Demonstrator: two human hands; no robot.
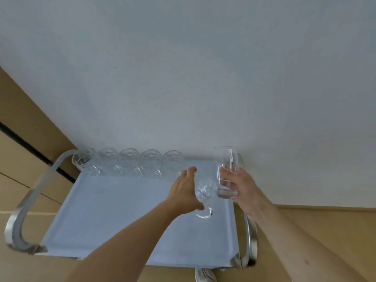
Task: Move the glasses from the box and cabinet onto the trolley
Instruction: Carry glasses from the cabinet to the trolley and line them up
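Both forearms reach forward over the trolley (114, 216). The left hand (186, 192) grips a stemmed glass (204, 195), tipped on its side. At its 3 o'clock, the right hand (237, 183) holds a tall glass (226, 171) upright. Five glasses (130, 161) line the far edge.

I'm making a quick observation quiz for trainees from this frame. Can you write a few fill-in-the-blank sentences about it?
1. The row of glasses along the far edge of the trolley numbers ____.
2. The tall straight glass is held by the ____ hand.
3. The left hand holds a glass with a ____ over the tray.

Missing words: five; right; handle
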